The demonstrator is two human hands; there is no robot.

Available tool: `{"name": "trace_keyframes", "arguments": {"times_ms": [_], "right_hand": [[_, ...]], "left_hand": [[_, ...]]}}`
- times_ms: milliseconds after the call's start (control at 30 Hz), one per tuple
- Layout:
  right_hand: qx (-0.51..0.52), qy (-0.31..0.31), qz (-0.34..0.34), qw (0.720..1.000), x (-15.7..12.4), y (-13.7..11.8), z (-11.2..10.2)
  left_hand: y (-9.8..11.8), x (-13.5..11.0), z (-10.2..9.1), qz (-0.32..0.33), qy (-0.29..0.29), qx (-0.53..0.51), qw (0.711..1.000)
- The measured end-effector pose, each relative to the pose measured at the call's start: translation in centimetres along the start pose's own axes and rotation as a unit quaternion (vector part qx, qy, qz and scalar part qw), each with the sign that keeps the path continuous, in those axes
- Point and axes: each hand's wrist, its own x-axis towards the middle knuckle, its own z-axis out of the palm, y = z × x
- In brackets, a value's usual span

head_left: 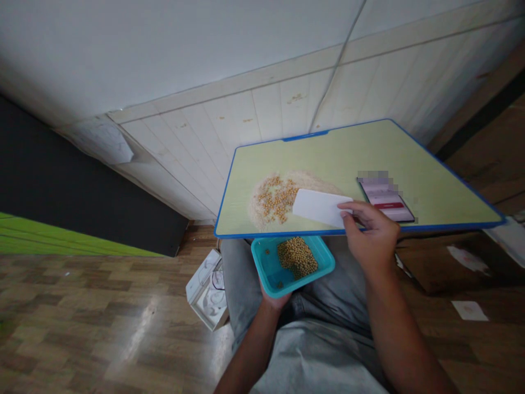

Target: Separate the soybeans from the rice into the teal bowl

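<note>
Thumb and fingers of the right hand (371, 232) pinch a white card (318, 207) in a closed grip, its left edge beside soybeans (279, 200) strewn among pale grains (255, 212) at the frame's centre; lower, the left hand (276, 300) holds a teal tub (264, 278) of soybeans from beneath, fingers hidden. A hasty sweep over the table's (340, 153) near edge might scatter beans past the tub's rim. The right forearm slants up from lower right, wrist above the edge.

Room, possibly in a home; wood-look floor (94, 312), scuffed panelled wall (283, 104), small blue-edged table (348, 150)
</note>
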Motion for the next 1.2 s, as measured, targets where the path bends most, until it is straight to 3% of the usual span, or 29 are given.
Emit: {"name": "trace_keyframes", "arguments": {"times_ms": [267,500,733,933,1033,1200], "right_hand": [[-0.009,0.106,0.013,0.994,0.1,0.4,0.5],[-0.003,0.054,0.006,0.998,-0.1,0.0,0.6],[-0.021,0.076,0.008,0.997,0.0,-0.2,0.8],[-0.006,0.016,0.007,1.000,-0.2,-0.1,0.7],[-0.007,0.035,0.001,0.999,-0.2,-0.3,0.9],[-0.020,0.059,-0.025,0.998,0.8,-0.4,1.6]], "left_hand": [[0.4,-0.3,-0.8,-0.001,0.012,0.015,1.000],[0.4,-0.9,0.1,0.000,0.007,0.025,1.000],[0.3,-0.9,0.8,0.003,0.017,0.017,1.000],[0.2,-0.9,0.5,0.011,0.004,0.047,0.999],[0.2,-0.9,0.3,0.023,-0.008,0.076,0.997],[0.1,-0.8,0.1,0.010,-0.010,0.020,1.000]]}}
